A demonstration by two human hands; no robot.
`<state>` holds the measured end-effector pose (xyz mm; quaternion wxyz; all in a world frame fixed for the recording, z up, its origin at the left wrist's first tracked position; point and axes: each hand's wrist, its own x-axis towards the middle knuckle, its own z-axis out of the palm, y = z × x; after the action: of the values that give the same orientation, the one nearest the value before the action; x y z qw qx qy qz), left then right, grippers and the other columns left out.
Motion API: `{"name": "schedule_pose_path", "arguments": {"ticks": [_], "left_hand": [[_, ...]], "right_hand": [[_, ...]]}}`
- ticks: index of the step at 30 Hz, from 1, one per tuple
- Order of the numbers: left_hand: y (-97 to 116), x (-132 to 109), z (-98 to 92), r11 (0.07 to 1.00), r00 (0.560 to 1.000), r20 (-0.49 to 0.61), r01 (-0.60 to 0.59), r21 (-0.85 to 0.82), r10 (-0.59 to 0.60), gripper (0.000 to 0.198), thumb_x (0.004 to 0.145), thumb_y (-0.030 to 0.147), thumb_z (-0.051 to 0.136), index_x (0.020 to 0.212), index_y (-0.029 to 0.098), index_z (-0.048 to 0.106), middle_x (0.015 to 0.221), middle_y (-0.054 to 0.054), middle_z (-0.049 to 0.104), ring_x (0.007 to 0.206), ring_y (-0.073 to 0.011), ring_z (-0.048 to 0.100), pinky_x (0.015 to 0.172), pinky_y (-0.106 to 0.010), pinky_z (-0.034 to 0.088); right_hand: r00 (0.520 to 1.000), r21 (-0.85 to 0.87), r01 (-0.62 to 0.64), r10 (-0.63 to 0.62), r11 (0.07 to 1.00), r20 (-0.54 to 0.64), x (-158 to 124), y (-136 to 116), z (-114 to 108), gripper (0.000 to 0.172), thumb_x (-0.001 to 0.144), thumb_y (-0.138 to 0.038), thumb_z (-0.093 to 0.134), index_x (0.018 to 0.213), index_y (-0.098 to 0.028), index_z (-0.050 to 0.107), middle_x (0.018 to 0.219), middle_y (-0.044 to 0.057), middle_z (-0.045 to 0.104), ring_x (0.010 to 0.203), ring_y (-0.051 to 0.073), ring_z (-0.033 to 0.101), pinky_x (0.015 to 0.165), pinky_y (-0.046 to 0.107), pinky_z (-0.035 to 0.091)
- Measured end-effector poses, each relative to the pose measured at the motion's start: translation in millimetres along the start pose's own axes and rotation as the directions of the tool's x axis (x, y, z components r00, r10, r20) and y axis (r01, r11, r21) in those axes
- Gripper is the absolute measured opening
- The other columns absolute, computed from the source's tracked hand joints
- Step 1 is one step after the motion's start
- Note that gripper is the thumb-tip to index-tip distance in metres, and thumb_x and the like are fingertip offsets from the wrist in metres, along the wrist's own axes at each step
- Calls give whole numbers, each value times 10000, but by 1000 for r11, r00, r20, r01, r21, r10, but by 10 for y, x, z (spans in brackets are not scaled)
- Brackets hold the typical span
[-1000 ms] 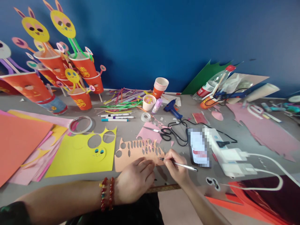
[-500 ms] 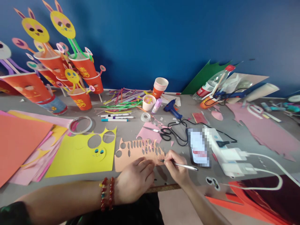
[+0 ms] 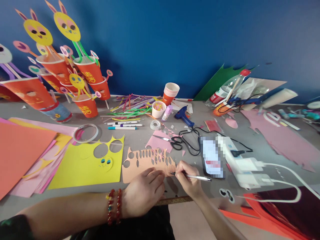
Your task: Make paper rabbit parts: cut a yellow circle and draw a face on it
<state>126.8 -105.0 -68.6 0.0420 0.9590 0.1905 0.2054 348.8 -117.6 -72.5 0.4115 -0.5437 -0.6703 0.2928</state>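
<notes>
My right hand [image 3: 187,178] grips a white-barrelled marker [image 3: 200,177], its dark tip on the right end of a peach paper sheet [image 3: 147,168]. Rows of leaf-shaped holes run along the sheet's upper part, and faint drawn curves show near the tip. Lying flat, my left hand [image 3: 146,191] presses the sheet's lower edge with fingers stretched out; red bead bracelets circle that wrist. To the left is a yellow sheet [image 3: 82,166] with round cutouts and a yellow disc face [image 3: 105,162] on it. Black-handled scissors [image 3: 172,141] rest on pink paper behind the peach sheet.
Red paper cups [image 3: 86,106] with rabbit figures stand at the back left. Behind the sheets lie markers [image 3: 122,128], a tape roll [image 3: 86,133] and a blue glue gun [image 3: 184,116]. A phone [image 3: 212,156] and power strip [image 3: 232,156] sit right of my right hand.
The marker tip has shifted very slightly on the peach sheet, with my right hand barely moving. My left hand stays in place.
</notes>
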Motion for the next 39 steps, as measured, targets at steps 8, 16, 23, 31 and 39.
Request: {"name": "schedule_pose_path", "arguments": {"ticks": [8, 16, 23, 31, 39], "left_hand": [[-9, -3, -6, 1000, 1000, 9, -6, -9, 7, 258, 990, 311, 509, 1033, 100, 651, 1224, -139, 660, 1161, -271, 602, 1039, -433, 482], [-1, -6, 8, 1000, 1000, 1, 5, -7, -5, 240, 988, 297, 508, 1019, 107, 652, 1226, -129, 661, 1158, -264, 602, 1041, -429, 482], [3, -2, 0, 1000, 1000, 5, 7, -7, -7, 251, 994, 303, 503, 1022, 103, 652, 1226, -131, 662, 1160, -268, 604, 1040, -428, 484], [-2, -7, 16, 1000, 1000, 11, 7, -10, -6, 257, 991, 318, 513, 1036, 107, 651, 1233, -139, 662, 1162, -270, 605, 1039, -434, 478], [-8, -11, 5, 1000, 1000, 29, 8, -24, -7, 222, 977, 304, 540, 1011, 112, 646, 1242, -137, 651, 1174, -266, 591, 1046, -429, 464]], "right_hand": [[1000, 24, -3, 2, 1000, 16, 8, -8, -8, 250, 807, -127, 482, 599, -224, 383, 530, -64, 360, 478, 104, 359, 479, 239, 266], [999, 53, -12, 10, 999, 38, 13, -36, -6, 245, 795, -119, 483, 595, -222, 385, 524, -68, 358, 470, 98, 348, 476, 238, 256], [999, 66, -17, 14, 998, 47, 10, -21, -2, 241, 788, -117, 486, 595, -222, 386, 526, -66, 362, 478, 101, 359, 484, 239, 264], [999, 81, -20, 15, 996, 52, 14, -37, -2, 237, 790, -112, 501, 594, -219, 421, 524, -63, 389, 477, 104, 375, 480, 242, 268], [958, 375, -114, 202, 920, -203, 7, 12, 24, 151, 840, -143, 515, 716, -230, 505, 514, -66, 516, 465, 115, 459, 470, 229, 342]]}}
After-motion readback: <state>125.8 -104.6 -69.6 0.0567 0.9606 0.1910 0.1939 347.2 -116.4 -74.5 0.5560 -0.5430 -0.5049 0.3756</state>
